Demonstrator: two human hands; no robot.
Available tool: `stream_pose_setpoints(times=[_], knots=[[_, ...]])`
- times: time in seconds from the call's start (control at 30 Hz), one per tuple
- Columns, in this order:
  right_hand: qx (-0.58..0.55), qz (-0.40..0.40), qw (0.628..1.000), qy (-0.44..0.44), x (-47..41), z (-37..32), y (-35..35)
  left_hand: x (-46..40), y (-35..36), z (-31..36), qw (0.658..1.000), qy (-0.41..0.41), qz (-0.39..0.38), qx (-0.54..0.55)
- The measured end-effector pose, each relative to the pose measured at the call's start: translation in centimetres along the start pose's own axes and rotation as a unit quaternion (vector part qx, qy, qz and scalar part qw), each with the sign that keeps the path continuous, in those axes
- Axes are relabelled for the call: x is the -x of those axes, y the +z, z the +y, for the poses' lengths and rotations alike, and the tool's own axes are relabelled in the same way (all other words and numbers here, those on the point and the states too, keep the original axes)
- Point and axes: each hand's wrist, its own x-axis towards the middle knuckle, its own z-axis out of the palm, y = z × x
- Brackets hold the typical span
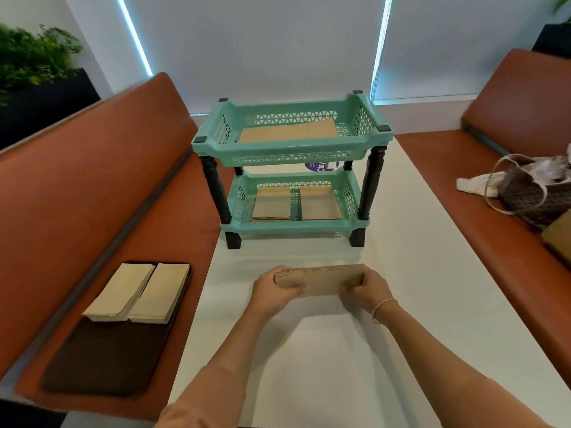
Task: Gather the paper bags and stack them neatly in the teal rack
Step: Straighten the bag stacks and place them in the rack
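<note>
A two-tier teal rack (309, 227) stands on the white table (401, 304). Its top shelf holds brown paper bags (287, 131) lying flat. Two more piles of bags (273, 202) (319, 202) lie side by side on the lower shelf. In front of the rack, a stack of brown paper bags (323, 281) stands on its long edge on the table. My left hand (273, 293) grips its left end and my right hand (366, 291) grips its right end.
On the orange bench to the left, a dark tray (105, 359) carries two piles of pale paper bags (139, 291). The right bench holds a woven bag (528, 189) and white cloth. A plant (31, 57) stands at the far left.
</note>
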Motion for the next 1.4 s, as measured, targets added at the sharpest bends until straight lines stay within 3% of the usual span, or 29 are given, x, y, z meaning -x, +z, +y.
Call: stream_pose_setpoints(times=[0.2,0.27,0.33,0.4,0.43,0.53,0.6,0.83,1.07,1.2,1.4], knots=[[0.134,-0.035,0.986,-0.094,-1.0,-3.5,-2.3,-1.0,-2.0,3.2,0.976,0.067,-0.053,-0.199],[0.092,-0.022,0.985,-0.141,-1.1,-4.9,-2.7,-1.3,-1.6,3.8,0.967,0.063,-0.056,-0.241],[-0.065,-0.003,0.987,-0.148,-0.9,-6.1,-2.8,-1.5,-1.1,3.7,0.982,0.037,-0.029,-0.181],[-0.249,-0.011,0.962,-0.115,-0.5,-6.3,-2.7,-1.4,-0.5,3.2,0.999,-0.01,-0.007,-0.05],[-0.28,-0.037,0.955,-0.093,-0.5,-5.9,-2.1,-1.0,0.0,2.8,0.999,-0.038,-0.001,0.021],[-0.132,-0.108,0.984,-0.051,0.0,-3.8,0.7,-0.1,1.4,1.5,0.991,-0.073,-0.006,0.113],[-0.049,-0.077,0.995,-0.035,0.1,-2.8,2.3,0.3,2.1,1.0,0.989,-0.071,-0.015,0.129],[-0.061,-0.038,0.995,-0.068,0.3,-4.1,2.5,-0.4,1.8,2.1,0.987,-0.047,0.011,0.155],[0.098,-0.062,0.992,-0.048,0.6,-2.9,3.0,-0.5,0.3,4.2,0.992,0.019,0.017,0.123],[0.078,-0.059,0.993,-0.07,-0.2,-2.8,1.1,-0.5,-3.0,6.3,0.994,0.062,-0.022,0.087],[-0.106,0.02,0.989,-0.097,-0.9,-3.6,-2.0,-0.8,-5.5,3.0,0.998,0.02,0.042,0.041]])
